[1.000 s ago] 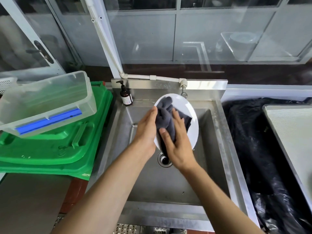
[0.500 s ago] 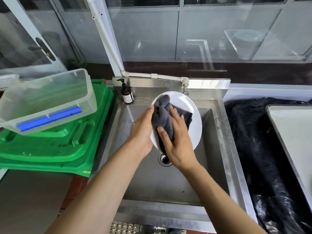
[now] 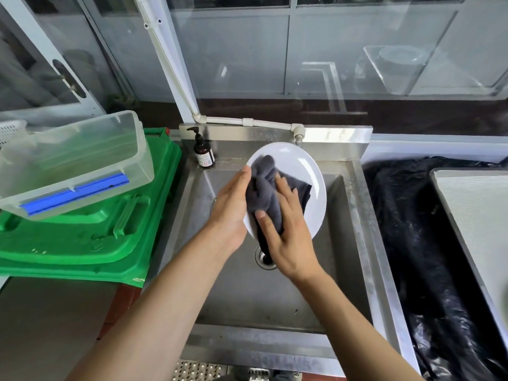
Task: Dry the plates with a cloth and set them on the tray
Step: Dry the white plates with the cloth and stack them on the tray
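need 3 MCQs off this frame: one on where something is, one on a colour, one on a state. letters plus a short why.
1. Where is the round white plate?
A. flat on the green plastic lid
B. held tilted above the steel sink
C. inside the clear plastic tub

2. What colour is the crumpled cloth?
A. dark grey
B. yellow
C. red

3. What is the right hand doing?
A. hanging idle beside the sink
B. pressing the cloth against the plate's face
C. pumping the brown soap bottle

Answers:
1 B: the left hand holds the plate by its left edge, over the steel sink and its drain.
2 A: the cloth reads dark grey against the white plate.
3 B: its fingers lie on the cloth, thumb along the cloth's lower edge.
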### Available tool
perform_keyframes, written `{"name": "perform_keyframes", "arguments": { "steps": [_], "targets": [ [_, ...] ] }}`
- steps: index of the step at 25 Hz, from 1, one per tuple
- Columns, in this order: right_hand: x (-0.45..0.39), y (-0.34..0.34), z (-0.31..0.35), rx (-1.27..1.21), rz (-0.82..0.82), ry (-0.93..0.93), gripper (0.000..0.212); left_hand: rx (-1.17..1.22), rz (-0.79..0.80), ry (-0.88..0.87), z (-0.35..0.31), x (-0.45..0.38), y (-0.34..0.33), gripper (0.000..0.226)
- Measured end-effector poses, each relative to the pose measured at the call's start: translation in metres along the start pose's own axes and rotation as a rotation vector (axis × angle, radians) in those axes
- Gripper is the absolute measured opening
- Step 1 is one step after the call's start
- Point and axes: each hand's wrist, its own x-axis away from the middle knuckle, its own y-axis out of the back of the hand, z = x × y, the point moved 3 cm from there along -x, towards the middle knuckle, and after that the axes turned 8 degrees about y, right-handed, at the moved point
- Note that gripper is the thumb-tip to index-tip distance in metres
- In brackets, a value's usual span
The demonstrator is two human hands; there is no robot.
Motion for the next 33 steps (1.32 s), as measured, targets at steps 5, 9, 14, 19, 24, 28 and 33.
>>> {"name": "perform_keyframes", "arguments": {
  "steps": [5, 9, 14, 19, 24, 28, 33],
  "targets": [
    [0.056, 0.003, -0.015, 0.138, 0.073, 0.035, 0.053, -0.102, -0.093, -0.084, -0.008, -0.004, 0.007, 0.016],
    [0.06, 0.025, -0.041, 0.169, -0.11, -0.207, 0.052, -0.138, -0.019, -0.081, -0.007, 0.004, 0.005, 0.017],
    [0.017, 0.05, -0.053, 0.178, -0.267, -0.33, 0.056, -0.118, 0.03, -0.059, -0.003, 0.013, 0.0, 0.013],
    [-0.027, 0.029, -0.015, 0.124, -0.15, -0.09, 0.053, -0.099, 0.083, -0.091, -0.003, 0.015, -0.011, 0.024],
    [-0.009, 0.008, 0.006, 0.046, -0.014, -0.02, 0.052, -0.028, 0.08, 0.002, 0.002, 0.006, 0.002, 0.034],
    [0.016, 0.011, 0.001, 0.113, 0.237, 0.174, 0.053, 0.001, 0.042, 0.048, 0.0, 0.003, 0.016, 0.041],
    [-0.03, 0.015, -0.013, 0.099, 0.068, -0.069, 0.054, -0.048, 0.013, 0.031, 0.007, 0.007, 0.013, 0.033]
  ]
}}
